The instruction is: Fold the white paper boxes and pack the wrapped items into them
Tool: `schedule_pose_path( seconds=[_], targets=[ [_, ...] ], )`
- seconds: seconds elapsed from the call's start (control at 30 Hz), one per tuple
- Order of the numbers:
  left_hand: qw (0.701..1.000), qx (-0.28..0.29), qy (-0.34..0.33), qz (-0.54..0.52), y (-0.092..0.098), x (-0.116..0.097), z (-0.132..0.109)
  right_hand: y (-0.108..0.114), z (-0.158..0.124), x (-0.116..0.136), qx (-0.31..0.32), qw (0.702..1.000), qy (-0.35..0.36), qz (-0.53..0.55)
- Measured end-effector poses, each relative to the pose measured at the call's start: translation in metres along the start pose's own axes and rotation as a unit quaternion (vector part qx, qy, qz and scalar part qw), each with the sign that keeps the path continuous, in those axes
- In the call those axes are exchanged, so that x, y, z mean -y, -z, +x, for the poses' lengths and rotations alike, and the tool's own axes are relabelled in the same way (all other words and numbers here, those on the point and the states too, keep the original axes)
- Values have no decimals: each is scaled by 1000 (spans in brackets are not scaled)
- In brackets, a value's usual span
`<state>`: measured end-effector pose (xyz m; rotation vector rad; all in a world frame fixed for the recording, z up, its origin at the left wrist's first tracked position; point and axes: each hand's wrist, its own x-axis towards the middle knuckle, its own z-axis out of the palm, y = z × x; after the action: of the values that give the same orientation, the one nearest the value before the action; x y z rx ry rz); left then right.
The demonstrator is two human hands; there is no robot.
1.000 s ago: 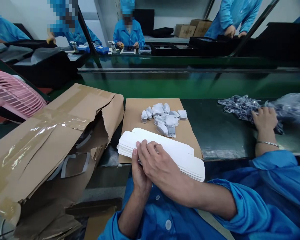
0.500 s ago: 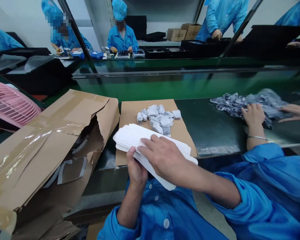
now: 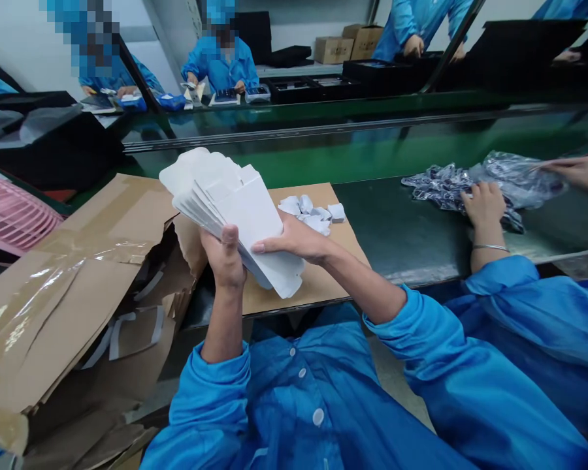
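A fanned stack of flat white die-cut card pieces [image 3: 255, 212] is held up in front of me, tilted, its layers partly spread at the left. My left hand [image 3: 225, 258] is closed round its lower left edge with the thumb upright. On the right side my right hand [image 3: 296, 238] grips the same stack, its thumb across the front and the fingers hidden behind. Behind and below lies a flat brown cardboard sheet [image 3: 343, 245] on the bench. Several small white wrapped packets [image 3: 318, 219] sit on that sheet, partly covered by the stack and my hand.
A torn, taped cardboard box [image 3: 93, 254] stands open at left, beside a pink fan [image 3: 19, 209]. At right, a co-worker's hands [image 3: 487, 202] handle crumpled clear plastic bags [image 3: 441, 186] on the dark green bench [image 3: 392, 228]. More people in blue work across the line.
The stack has been lifted up and left and turned steeper, its pieces fanned out. My right hand has gone from lying across the top to gripping its right side.
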<state>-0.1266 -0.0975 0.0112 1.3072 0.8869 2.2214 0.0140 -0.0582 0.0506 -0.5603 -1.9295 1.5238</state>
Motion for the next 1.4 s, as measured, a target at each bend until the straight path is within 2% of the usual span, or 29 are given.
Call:
schedule_pose_path(
  seconds=[0.07, 0.17, 0.23, 0.3, 0.4, 0.5, 0.53, 0.6, 0.67, 0.73, 0.83, 0.9, 1.1, 1.27, 1.33, 1.4],
  targets=[
    [1000, -11, 12, -11, 1, -1, -4, -7, -1, 6, -23, 998, 9, -60],
    [996, -53, 61, -38, -1, -4, -26, -14, -9, 20, -25, 982, 21, -183],
    [990, -76, 102, -55, 2, -3, -46, -18, -19, 24, -28, 960, 20, -278],
    [983, -79, 155, -64, 12, -1, -64, -20, -31, 20, -37, 922, 21, -384],
    [972, -77, 218, -49, 44, 2, -82, -22, -46, 7, -27, 845, 34, -534],
    [975, -91, 178, 96, 88, -4, -89, -26, -50, -5, 14, 777, 38, -629],
    [970, -81, 157, 165, 101, -6, -90, -29, -49, -9, 28, 760, 39, -648],
    [955, -25, 139, 261, 119, -9, -91, -36, -44, -18, 55, 738, 41, -671],
    [950, 37, 157, 267, 126, -6, -92, -43, -39, -29, 80, 734, 37, -673],
    [954, 58, 186, 227, 124, 2, -91, -49, -35, -39, 106, 750, 24, -652],
    [960, 23, 196, 197, 117, 18, -86, -51, -31, -47, 116, 775, 1, -621],
    [961, 7, 190, 201, 116, 24, -80, -49, -29, -48, 111, 779, -2, -618],
    [942, 37, 237, 236, 117, 26, -59, -46, -23, -47, 102, 784, -9, -612],
    [929, 32, 265, 257, 112, 27, -52, -48, -28, -49, 101, 780, -6, -618],
    [930, 62, 263, 249, 114, 27, -49, -50, -29, -49, 99, 779, 0, -619],
    [926, 119, 254, 253, 118, 25, -46, -51, -28, -50, 99, 780, 3, -617]
  ],
)
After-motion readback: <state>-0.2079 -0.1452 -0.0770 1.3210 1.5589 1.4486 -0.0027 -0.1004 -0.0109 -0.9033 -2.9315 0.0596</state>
